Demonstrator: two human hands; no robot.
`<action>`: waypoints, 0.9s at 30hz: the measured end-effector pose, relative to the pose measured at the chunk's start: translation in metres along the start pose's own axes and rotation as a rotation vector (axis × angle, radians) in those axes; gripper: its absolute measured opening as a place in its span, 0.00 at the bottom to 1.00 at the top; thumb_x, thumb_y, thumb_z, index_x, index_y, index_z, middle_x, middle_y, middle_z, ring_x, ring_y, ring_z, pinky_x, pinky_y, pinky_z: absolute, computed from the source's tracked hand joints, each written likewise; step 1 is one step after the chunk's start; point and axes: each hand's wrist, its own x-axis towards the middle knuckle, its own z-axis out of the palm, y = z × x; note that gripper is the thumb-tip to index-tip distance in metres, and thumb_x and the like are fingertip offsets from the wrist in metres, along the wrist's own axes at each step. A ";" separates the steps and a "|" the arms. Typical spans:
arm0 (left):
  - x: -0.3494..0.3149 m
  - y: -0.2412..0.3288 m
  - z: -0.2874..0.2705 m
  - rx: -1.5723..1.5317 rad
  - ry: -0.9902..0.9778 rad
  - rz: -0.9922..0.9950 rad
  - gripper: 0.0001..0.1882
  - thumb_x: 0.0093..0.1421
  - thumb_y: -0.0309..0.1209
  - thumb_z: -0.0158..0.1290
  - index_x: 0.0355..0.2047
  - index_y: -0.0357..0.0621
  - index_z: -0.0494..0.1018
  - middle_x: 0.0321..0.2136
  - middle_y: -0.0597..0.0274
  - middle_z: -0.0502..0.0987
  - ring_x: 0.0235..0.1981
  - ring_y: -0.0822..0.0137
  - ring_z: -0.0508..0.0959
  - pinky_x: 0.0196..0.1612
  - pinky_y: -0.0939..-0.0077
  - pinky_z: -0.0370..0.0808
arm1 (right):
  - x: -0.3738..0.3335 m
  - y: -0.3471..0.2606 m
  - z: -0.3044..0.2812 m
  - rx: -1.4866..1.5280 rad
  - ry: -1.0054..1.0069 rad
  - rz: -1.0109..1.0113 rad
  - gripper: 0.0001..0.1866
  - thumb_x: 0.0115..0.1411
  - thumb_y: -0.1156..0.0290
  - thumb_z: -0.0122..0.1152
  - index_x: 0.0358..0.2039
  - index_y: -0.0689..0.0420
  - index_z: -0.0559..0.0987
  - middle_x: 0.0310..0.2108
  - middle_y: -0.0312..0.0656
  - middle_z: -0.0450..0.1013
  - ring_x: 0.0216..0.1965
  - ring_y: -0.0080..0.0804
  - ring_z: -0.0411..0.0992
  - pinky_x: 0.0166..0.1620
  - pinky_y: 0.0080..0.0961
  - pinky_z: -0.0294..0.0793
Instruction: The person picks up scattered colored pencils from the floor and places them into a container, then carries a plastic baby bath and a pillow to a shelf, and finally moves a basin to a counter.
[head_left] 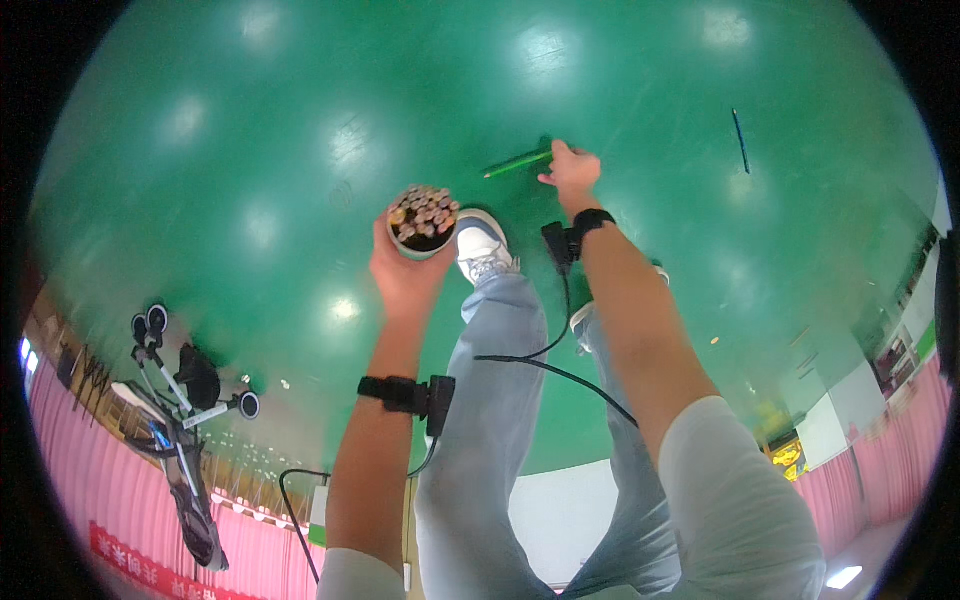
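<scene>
My left hand (pixel 400 260) is wrapped round a round pencil cup (pixel 424 251), held upright beside my shoe. Several pencils (pixel 428 208) stand bunched in it with their ends facing up, and part of the dark inside shows. Farther out and to the right, my right hand (pixel 575 170) is closed on one end of a green pencil (pixel 515 165), which points left, low over the green floor or touching it; I cannot tell which. A dark blue pencil (pixel 740 140) lies on the floor to the right of that hand.
The shiny green floor (pixel 300 130) spreads all round. My white shoe (pixel 484 245) stands just right of the cup. A folded stroller-like frame with wheels (pixel 180 400) is at the left. Black cables (pixel 520 358) hang from my wrist straps. Pink curtains (pixel 85 440) line the edge.
</scene>
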 end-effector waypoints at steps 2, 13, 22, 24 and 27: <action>0.000 0.011 0.008 0.005 0.047 0.059 0.36 0.39 0.27 0.68 0.50 0.33 0.65 0.42 0.56 0.77 0.41 0.68 0.78 0.45 0.74 0.75 | -0.013 -0.013 -0.015 0.048 -0.007 -0.090 0.13 0.53 0.70 0.59 0.19 0.68 0.73 0.16 0.41 0.68 0.16 0.26 0.69 0.19 0.29 0.81; -0.038 0.094 0.038 0.113 -0.092 0.064 0.32 0.39 0.29 0.67 0.46 0.38 0.68 0.39 0.53 0.79 0.41 0.61 0.80 0.44 0.70 0.75 | -0.215 -0.179 -0.234 0.239 -0.091 -0.980 0.04 0.52 0.78 0.62 0.25 0.64 0.77 0.15 0.31 0.68 0.19 0.14 0.67 0.22 0.16 0.71; -0.052 0.209 0.096 -0.102 -0.277 0.334 0.32 0.38 0.24 0.64 0.47 0.42 0.68 0.39 0.56 0.78 0.40 0.61 0.79 0.44 0.70 0.76 | -0.238 -0.184 -0.281 -0.130 0.070 -1.362 0.06 0.45 0.77 0.65 0.24 0.58 0.76 0.15 0.36 0.68 0.14 0.22 0.67 0.19 0.18 0.67; -0.054 0.223 0.113 -0.154 -0.327 0.390 0.32 0.38 0.23 0.64 0.46 0.41 0.67 0.39 0.56 0.77 0.40 0.61 0.79 0.44 0.70 0.76 | -0.235 -0.174 -0.291 -0.289 0.059 -1.445 0.07 0.45 0.75 0.66 0.27 0.57 0.78 0.15 0.35 0.67 0.15 0.22 0.66 0.19 0.19 0.67; -0.044 0.254 0.133 -0.355 -0.511 0.277 0.33 0.38 0.22 0.65 0.48 0.42 0.67 0.40 0.57 0.76 0.41 0.61 0.78 0.44 0.70 0.75 | -0.234 -0.177 -0.313 -0.178 0.057 -1.245 0.10 0.47 0.72 0.66 0.32 0.57 0.79 0.17 0.35 0.68 0.16 0.21 0.66 0.21 0.19 0.67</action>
